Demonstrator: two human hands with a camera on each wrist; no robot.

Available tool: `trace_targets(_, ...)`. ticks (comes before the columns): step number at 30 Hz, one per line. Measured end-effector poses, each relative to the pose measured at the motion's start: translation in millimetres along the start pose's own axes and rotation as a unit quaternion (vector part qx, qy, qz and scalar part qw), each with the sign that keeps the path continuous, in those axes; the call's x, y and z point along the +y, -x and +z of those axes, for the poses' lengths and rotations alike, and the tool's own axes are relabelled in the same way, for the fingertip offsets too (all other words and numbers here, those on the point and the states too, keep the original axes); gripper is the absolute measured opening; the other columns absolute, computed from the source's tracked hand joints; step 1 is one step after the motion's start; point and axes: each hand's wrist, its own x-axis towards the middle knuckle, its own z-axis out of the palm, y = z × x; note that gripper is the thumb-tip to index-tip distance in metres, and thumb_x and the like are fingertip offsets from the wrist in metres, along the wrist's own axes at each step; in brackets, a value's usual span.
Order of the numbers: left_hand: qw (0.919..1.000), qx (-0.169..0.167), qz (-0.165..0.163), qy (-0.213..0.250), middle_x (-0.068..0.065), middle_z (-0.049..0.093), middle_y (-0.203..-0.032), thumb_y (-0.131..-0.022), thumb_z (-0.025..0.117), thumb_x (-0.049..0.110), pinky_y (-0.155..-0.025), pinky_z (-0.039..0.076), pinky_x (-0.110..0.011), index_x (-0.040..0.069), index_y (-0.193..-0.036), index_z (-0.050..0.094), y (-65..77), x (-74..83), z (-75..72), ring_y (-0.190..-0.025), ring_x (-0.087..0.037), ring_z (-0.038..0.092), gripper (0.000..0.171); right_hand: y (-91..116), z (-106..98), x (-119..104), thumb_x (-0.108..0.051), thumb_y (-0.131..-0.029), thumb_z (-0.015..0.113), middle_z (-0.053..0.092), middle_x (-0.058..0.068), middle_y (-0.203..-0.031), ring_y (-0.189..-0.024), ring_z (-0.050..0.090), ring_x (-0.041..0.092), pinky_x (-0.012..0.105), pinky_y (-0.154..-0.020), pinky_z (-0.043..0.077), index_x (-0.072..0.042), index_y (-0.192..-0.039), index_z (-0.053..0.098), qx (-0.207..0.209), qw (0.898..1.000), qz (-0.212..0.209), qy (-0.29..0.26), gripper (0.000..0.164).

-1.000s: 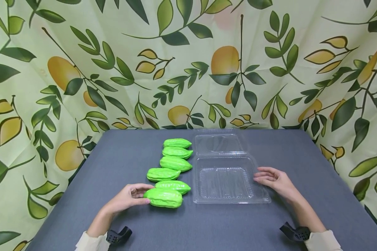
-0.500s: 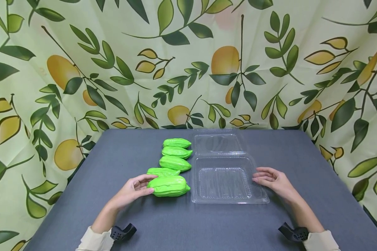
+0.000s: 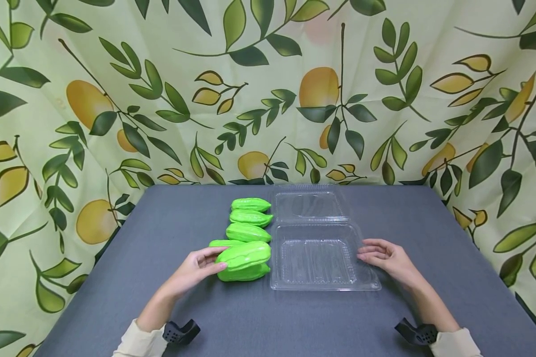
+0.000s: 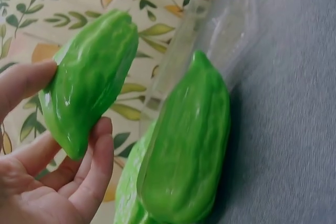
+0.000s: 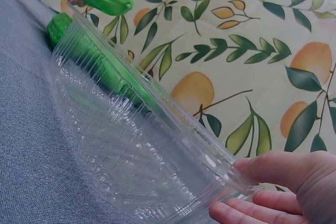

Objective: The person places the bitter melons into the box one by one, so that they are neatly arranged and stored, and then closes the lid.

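Observation:
My left hand (image 3: 196, 270) pinches a bright green, ridged bitter melon (image 3: 246, 254) between thumb and fingers, raised off the table. In the left wrist view, the held bitter melon (image 4: 92, 80) tilts, and another bitter melon (image 4: 186, 145) lies beside it on the table. Under the held one, in the head view, is the nearest bitter melon (image 3: 245, 273) of the row. To the right lies a clear plastic clamshell box (image 3: 326, 287) with its lid folded back. My right hand (image 3: 390, 259) holds the box's right rim, thumb above and fingers below in the right wrist view.
Several more bitter melons (image 3: 249, 231) form a column left of the box, reaching toward the back. The box's lid (image 3: 310, 204) lies flat behind its base. A leaf-and-fruit patterned cloth (image 3: 268, 99) hangs behind the grey table (image 3: 268, 322).
My left hand has lifted the nearest bitter melon and carried it right and slightly away from me, over its neighbour. My right hand stays at the box rim.

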Motion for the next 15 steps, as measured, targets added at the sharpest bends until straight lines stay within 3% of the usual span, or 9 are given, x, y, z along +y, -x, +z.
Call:
trace_targets(7,0.9997,0.008,-0.017,-0.015,-0.031,0.050,-0.136,-0.093,0.061,0.018,-0.087,0.048,-0.012,-0.009,-0.137,0.044,-3.1,8.7,9.0,-0.104,0.005,0.058,0.055,0,1,0,-0.008,-0.092,0.063,0.068,-0.024,-0.094,-0.086,0.068,-0.005,0.012,-0.075,0.055,0.020,-0.131,0.039,0.007,1.000,0.018,0.004,0.054)
trace_targets(10,0.9998,0.006,-0.014,-0.013,-0.031,0.049,-0.138,-0.094,0.061,0.018,-0.090,0.046,-0.012,-0.009,-0.138,0.044,-4.6,10.4,12.1,-0.118,-0.014,0.059,0.054,0,1,0,-0.010,-0.092,0.063,0.068,-0.023,-0.095,-0.086,0.068,-0.006,0.012,-0.075,0.055,0.019,-0.132,0.040,0.010,1.000,0.027,0.006,0.055)
trace_targets(13,0.9998,0.001,-0.014,-0.012,-0.031,0.046,-0.142,-0.095,0.059,0.019,-0.092,0.043,-0.010,-0.009,-0.139,0.043,-6.5,11.1,15.5,-0.129,-0.036,0.051,0.055,-1,1,0,-0.010,-0.092,0.064,0.068,-0.023,-0.095,-0.086,0.068,-0.006,0.012,-0.075,0.055,0.019,-0.132,0.040,0.009,1.000,0.028,0.004,0.055)
trace_targets(15,0.9999,-0.002,-0.013,-0.008,-0.030,0.044,-0.145,-0.095,0.059,0.020,-0.093,0.042,-0.008,-0.007,-0.140,0.042,-8.1,11.9,18.2,-0.133,-0.043,0.045,0.055,-1,1,0,-0.009,-0.092,0.063,0.068,-0.023,-0.095,-0.086,0.068,-0.006,0.012,-0.075,0.055,0.020,-0.132,0.039,0.007,1.000,0.023,0.001,0.055)
